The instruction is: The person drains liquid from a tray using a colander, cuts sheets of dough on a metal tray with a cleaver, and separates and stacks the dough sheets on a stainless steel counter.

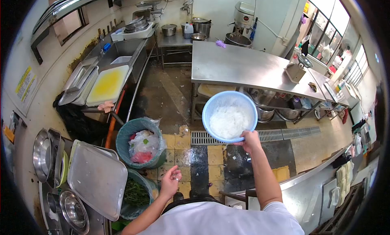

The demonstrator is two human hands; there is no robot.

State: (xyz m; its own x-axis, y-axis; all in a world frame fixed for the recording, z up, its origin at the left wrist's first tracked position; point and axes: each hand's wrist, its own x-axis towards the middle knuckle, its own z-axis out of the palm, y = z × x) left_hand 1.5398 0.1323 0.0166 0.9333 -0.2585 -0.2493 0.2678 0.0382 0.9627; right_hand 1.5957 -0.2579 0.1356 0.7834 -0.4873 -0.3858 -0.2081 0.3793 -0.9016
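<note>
My right hand [250, 141] grips the near rim of a light blue plastic basket [208, 115], held out over the floor in front of me. Inside the basket lies a white mass [230, 120], which looks like shredded or granular stuff; I cannot tell its kind. My left hand [170, 180] hangs lower down, its fingers loosely curled in, a ring on one of them, and nothing visible in it. Nearest to that hand are two lined bins: one [122, 141] holds plastic bags and refuse, the other [151, 185] green leaves [136, 193].
A long steel table [243, 64] stands ahead, bearing a scale [296, 70]. A sink counter with a yellow-stained cutting board [107, 85] runs along the left. Trays [97, 178] and metal bowls [74, 210] sit near left. A grated drain [268, 135] crosses the wet floor.
</note>
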